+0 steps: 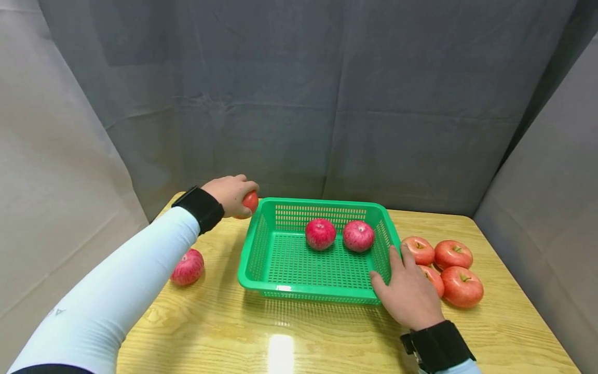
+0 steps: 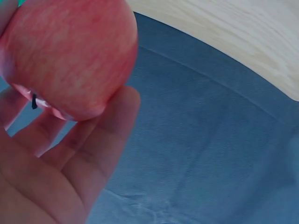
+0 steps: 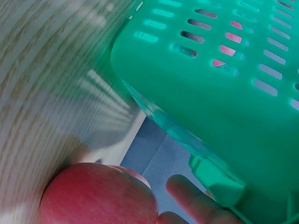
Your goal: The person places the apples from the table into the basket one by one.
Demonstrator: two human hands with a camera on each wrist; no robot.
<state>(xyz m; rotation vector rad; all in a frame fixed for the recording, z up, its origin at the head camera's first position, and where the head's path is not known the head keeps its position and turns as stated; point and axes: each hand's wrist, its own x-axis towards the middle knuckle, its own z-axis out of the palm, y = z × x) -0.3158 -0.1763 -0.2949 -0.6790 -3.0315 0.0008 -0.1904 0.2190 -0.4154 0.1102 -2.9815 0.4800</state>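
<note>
A light red apple (image 1: 251,200) is gripped in my left hand (image 1: 230,195), beyond the basket's far left corner. In the left wrist view the fingers curl under this apple (image 2: 74,56), its dark stem turned toward the palm. On the near right corner of the green basket (image 1: 322,295) rests my right hand (image 1: 412,295). Its thumb reaches over the front rim, and straight fingers lie along the right rim. Two darker pinkish-red apples, one (image 1: 320,234) left of the other (image 1: 358,236), sit inside toward the back.
Right of the basket, several light red apples (image 1: 462,286) cluster beside my right hand. Another pinkish-red apple (image 1: 188,267) sits on the wooden table (image 1: 224,332), partly behind my left forearm. Grey cloth (image 1: 261,104) hangs behind the table, with paler cloth at both sides.
</note>
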